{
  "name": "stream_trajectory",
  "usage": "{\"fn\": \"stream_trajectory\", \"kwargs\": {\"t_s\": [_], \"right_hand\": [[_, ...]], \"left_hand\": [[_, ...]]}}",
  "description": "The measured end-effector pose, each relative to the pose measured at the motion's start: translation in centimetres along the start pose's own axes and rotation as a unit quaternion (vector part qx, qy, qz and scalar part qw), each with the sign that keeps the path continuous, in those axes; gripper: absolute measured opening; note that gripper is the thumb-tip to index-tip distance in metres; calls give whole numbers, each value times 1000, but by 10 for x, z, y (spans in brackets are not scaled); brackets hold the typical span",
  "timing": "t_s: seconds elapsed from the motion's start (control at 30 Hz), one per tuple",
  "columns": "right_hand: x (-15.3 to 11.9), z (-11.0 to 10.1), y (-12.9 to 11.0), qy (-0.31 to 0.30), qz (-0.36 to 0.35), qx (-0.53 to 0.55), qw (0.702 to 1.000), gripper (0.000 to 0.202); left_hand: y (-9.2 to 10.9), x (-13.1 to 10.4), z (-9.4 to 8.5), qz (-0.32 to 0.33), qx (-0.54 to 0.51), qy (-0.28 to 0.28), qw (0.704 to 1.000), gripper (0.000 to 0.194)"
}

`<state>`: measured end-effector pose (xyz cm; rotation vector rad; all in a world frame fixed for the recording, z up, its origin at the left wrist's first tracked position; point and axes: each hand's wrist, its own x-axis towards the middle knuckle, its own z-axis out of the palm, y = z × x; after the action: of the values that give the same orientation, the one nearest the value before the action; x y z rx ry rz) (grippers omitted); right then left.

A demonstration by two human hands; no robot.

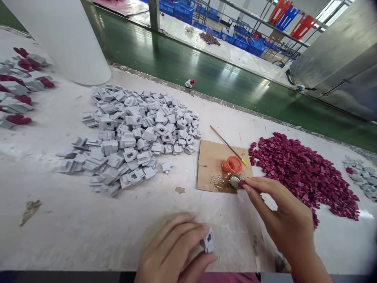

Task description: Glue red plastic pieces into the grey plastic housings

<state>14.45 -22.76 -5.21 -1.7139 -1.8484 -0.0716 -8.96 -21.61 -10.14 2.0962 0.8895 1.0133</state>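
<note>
Near the table's front edge, my left hand [176, 249] pinches a small grey plastic part [208, 240] with a square hole facing up. My right hand [279, 212] is closed on a small maroon plastic piece [242, 183], held at the rim of a round metal cap [235, 181]. Whether the piece touches what is in the cap I cannot tell. The cap sits on a brown cardboard sheet [207, 157], wet and stained around it. Just behind the cap, a red plastic cup [232, 164] leans on the cardboard. A thin stick with a yellow tip [226, 144] lies across the cardboard's back edge.
A large heap of grey parts [141, 129] covers the table's left middle. Maroon pieces [303, 173] are heaped at right. Joined grey-and-maroon parts [20, 86] lie far left, beside a white column [79, 43]. Behind runs a green conveyor belt [176, 59], with one joined part [190, 83] at its edge.
</note>
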Motion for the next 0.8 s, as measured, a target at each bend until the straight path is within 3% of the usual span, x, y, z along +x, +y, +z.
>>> {"fn": "stream_trajectory", "kwargs": {"t_s": [0.13, 0.27, 0.5, 0.7, 0.8], "right_hand": [[-21, -1, -27, 10, 93, 150, 984, 16], [-47, 12, -48, -37, 114, 285, 951, 25], [-59, 30, -54, -23, 118, 289, 950, 24], [-50, 27, -55, -82, 26, 256, 963, 31], [-48, 31, -55, -89, 20, 264, 960, 33]], "left_hand": [[1, -2, 6, 16, 58, 9, 998, 28], [5, -2, 7, 4, 49, 11, 999, 25], [6, -4, 8, -11, 33, 17, 999, 27], [7, -3, 6, -22, 15, 6, 1000, 25], [5, -2, 8, -31, 10, 9, 999, 23]]}}
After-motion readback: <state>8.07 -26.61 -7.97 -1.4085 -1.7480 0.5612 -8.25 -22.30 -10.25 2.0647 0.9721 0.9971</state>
